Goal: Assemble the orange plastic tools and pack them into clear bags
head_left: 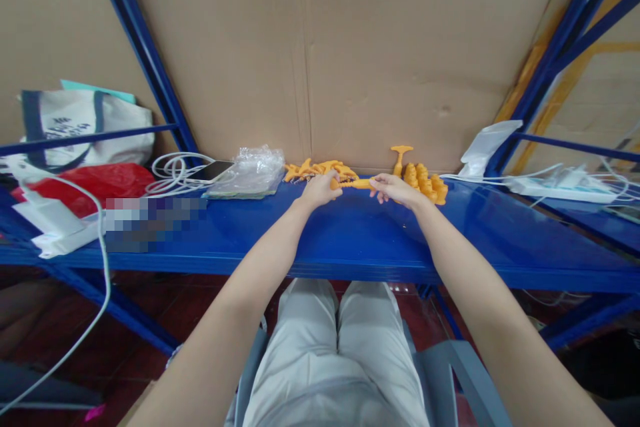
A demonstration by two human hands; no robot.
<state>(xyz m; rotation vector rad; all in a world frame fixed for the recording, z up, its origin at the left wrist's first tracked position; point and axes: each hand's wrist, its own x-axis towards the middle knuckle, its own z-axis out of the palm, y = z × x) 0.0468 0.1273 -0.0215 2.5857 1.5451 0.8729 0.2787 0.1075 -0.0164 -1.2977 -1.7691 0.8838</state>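
A long, narrow orange plastic piece (359,183) is stretched level between my two hands, just above the blue shelf. My left hand (320,189) pinches its left end. At the other end, the fingers of my right hand (393,188) are closed on it. Its exact kind is too small to make out. Behind my left hand lies a heap of orange plastic pieces (327,167) with small dark parts under it. Right beside my right hand sit several rounded orange pieces (425,183) in rows. A T-shaped orange piece (400,157) stands upright behind them.
The blue metal shelf (360,240) has a cardboard sheet (375,67) along its back. Clear plastic bags (255,170), a coiled white cable (175,173) and a red bag (100,183) lie left. A power strip (565,188) with cables is at right.
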